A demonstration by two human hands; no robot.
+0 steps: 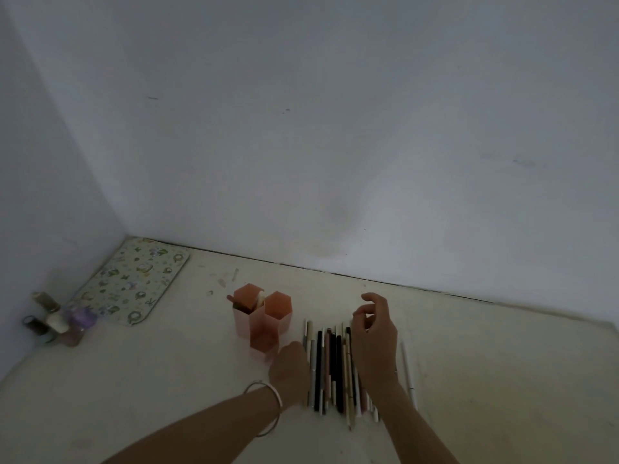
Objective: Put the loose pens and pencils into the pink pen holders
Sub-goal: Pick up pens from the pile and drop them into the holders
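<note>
Three joined pink hexagonal pen holders (264, 324) stand on the pale table; the back left one has a few items in it. Right of them, several loose pens and pencils (330, 366) lie side by side in a row, black, white and beige. One white pen (408, 373) lies apart at the right. My left hand (289, 366), with bangles on its wrist, sits at the row's left edge beside the front holder, its fingers hidden. My right hand (375, 339) hovers over the row's right side, fingers loosely curled, nothing visibly held.
A patterned mat (134, 283) lies in the far left corner against the wall. A cluster of small bottles (57, 323) stands at the left wall. The grey wall runs close behind the holders.
</note>
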